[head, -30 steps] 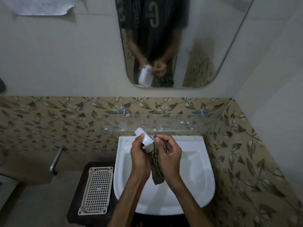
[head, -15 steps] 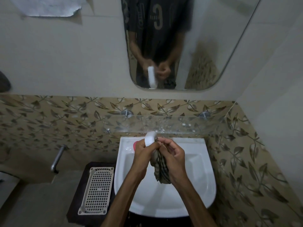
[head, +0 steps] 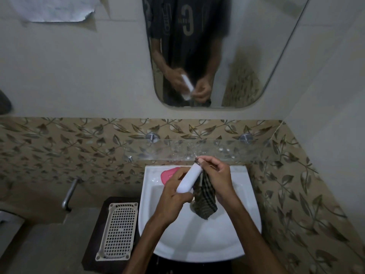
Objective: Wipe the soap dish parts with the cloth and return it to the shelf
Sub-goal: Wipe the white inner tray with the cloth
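Over the white washbasin (head: 199, 242) the left hand (head: 173, 194) grips the white soap dish tray (head: 188, 180) by its lower end, fingers wrapped around it, holding it edge-on and tilted up toward the glass shelf (head: 197, 150). The right hand (head: 219, 178) pinches the checked cloth (head: 204, 200) against the tray's upper end, and the rest of the cloth hangs down between the wrists above the bowl.

To wipe well, the right hand should probably run the cloth along the tray's whole length while the left turns it, so both faces and the rim get covered (the inside cannot be seen from here, so whether it is clean is unknown). A firm hold matters, since a wet plastic tray is likely slippery and would drop into the basin.

The slotted drain insert (head: 118, 231), the dish's other part, lies on the dark stand (head: 94, 234) at the basin's left edge, apart from both hands. A pink soap bar (head: 167, 175) rests on the basin's back left corner, just behind the left hand. The shelf looks bare, so nothing blocks the return; a tap (head: 69, 194) juts from the wall further left.
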### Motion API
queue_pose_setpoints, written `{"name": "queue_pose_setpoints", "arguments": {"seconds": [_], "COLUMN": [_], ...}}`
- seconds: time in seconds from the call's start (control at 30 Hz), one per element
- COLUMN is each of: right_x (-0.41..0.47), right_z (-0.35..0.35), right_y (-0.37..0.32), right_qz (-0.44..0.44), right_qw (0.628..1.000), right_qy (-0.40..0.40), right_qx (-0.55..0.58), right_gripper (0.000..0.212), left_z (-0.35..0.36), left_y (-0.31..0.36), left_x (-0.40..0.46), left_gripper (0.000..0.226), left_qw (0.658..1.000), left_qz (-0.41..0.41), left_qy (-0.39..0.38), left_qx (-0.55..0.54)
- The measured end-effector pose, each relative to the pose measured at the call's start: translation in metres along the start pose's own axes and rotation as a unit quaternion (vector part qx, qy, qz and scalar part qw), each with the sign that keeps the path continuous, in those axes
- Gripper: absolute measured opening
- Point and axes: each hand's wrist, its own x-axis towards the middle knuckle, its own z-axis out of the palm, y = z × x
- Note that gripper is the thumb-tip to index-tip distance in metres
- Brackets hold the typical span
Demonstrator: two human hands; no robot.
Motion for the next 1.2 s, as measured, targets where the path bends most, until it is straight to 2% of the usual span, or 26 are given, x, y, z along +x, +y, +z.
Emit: {"name": "queue_pose_setpoints", "arguments": {"seconds": [0.1,0.17,0.23,0.33,0.4,0.47,0.53,0.67,0.87,1.03,1.13,1.2], "right_x": [0.005,0.001,-0.003,-0.007,-0.011,-0.018,-0.024,-0.027,-0.033,-0.042,-0.045,-0.045], "right_z": [0.0,0.002,0.003,0.009,0.012,0.014,0.014,0.009,0.016,0.027,0.024,0.02], "right_y": [0.003,0.002,-0.002,-0.004,-0.001,-0.003,-0.004,-0.004,0.016,0.029,0.031,0.032], "right_qz": [0.136,0.19,0.219,0.25,0.27,0.279,0.269,0.229,0.151,0.095,-0.012,-0.078], "right_qw": [0.987,0.968,0.951,0.943,0.936,0.922,0.912,0.921,0.976,0.992,0.999,0.993], "right_qy": [-0.004,-0.017,-0.038,-0.067,-0.059,-0.069,-0.08,-0.073,0.002,-0.017,-0.047,-0.046], "right_qx": [0.089,0.161,0.217,0.207,0.218,0.259,0.301,0.308,0.154,0.087,0.007,-0.072], "right_gripper": [0.022,0.015,0.024,0.03,0.036,0.035,0.033,0.039,0.028,0.025,0.011,0.016], "left_z": [0.0,0.001,0.002,0.0,-0.003,-0.007,-0.009,-0.001,0.027,0.037,0.03,0.024], "left_y": [-0.003,-0.003,-0.006,-0.01,-0.012,-0.014,-0.018,-0.031,-0.039,-0.035,-0.033,-0.031], "left_x": [-0.002,0.0,0.003,0.009,0.014,0.021,0.024,0.019,0.007,0.009,0.009,0.008], "left_gripper": [0.068,0.071,0.063,0.036,0.029,0.023,0.02,0.026,0.039,0.049,0.053,0.06], "left_qw": [0.996,0.985,0.961,0.91,0.88,0.865,0.868,0.906,0.941,0.928,0.924,0.923], "left_qz": [-0.003,-0.003,-0.016,-0.053,-0.081,-0.118,-0.155,-0.218,-0.221,-0.202,-0.182,-0.17], "left_qy": [0.049,0.082,0.116,0.142,0.169,0.196,0.205,0.177,0.147,0.17,0.164,0.13], "left_qx": [-0.075,-0.149,-0.25,-0.385,-0.436,-0.447,-0.425,-0.318,-0.211,-0.262,-0.294,-0.319]}}
